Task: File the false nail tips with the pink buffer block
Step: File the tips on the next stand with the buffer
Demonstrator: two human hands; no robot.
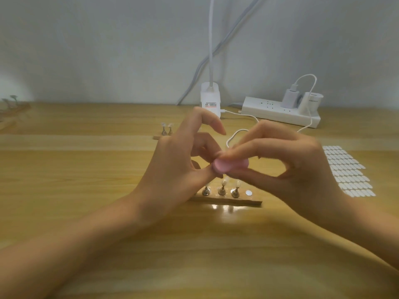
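Note:
The pink buffer block is pinched between the thumb and fingers of my right hand, above the middle of the table. My left hand meets it from the left, thumb and middle finger closed together against the block's left end; whatever they pinch there is hidden. Its index finger arches up free. Below the hands a wooden strip carries three small metal stands with false nail tips on top and one bare round magnet.
A sheet of white oval adhesive tabs lies to the right. A white power strip with plugs, a lamp base and a white cable sit at the back. A second strip with two stands is behind my left hand.

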